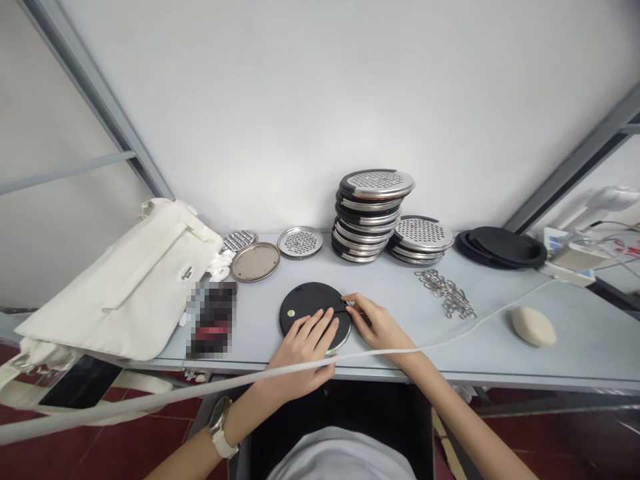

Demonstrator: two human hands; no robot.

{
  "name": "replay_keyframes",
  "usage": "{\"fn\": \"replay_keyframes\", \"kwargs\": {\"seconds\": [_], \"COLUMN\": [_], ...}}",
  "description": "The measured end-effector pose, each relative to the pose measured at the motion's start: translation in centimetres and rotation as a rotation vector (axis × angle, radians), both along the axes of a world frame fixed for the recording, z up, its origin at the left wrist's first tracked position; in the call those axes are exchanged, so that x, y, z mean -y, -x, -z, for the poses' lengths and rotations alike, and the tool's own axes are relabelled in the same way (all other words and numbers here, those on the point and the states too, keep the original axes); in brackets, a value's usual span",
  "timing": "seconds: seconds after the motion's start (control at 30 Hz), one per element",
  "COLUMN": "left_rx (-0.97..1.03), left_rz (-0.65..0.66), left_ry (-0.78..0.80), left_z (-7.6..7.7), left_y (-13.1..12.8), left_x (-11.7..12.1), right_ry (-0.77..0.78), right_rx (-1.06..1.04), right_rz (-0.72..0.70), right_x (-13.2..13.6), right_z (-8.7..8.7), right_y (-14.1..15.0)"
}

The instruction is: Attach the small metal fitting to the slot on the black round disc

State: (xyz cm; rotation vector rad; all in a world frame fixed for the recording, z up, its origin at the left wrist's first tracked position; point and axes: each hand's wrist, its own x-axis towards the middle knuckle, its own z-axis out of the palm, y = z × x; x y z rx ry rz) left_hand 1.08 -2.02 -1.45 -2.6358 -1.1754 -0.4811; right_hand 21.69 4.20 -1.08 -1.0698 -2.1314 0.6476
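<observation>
A round black disc point(310, 298) with a small green-and-white sticker lies near the front edge of the table. Across its lower part rests my left hand point(306, 350), fingers stretched out flat and slightly spread. My right hand point(373, 323) is at the disc's right edge, thumb and fingers pinched together beside a thin line in the black surface. What the pinch holds is too small to make out. Behind the disc are a perforated metal grater plate point(300, 241) and a plain round metal plate point(255, 261).
A tall stack of round graters point(367, 217) and a shorter grater stack point(421, 240) stand at the back. Rightward lie metal hooks point(447, 292), black discs point(503, 247) and a beige rounded object point(533, 326). A white cable point(215, 393) crosses before me. A white bag point(125, 287) sits left.
</observation>
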Motion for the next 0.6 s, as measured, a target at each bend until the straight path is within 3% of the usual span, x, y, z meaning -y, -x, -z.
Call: {"fn": "replay_keyframes", "kwargs": {"seconds": [0.6], "left_rx": [0.007], "left_rz": [0.004], "left_ry": [-0.025], "left_z": [-0.06], "left_y": [0.05], "left_x": [-0.05], "right_ry": [-0.018], "right_rx": [0.012], "right_rz": [-0.021], "right_x": [0.04], "right_z": [-0.06], "right_y": [0.04]}}
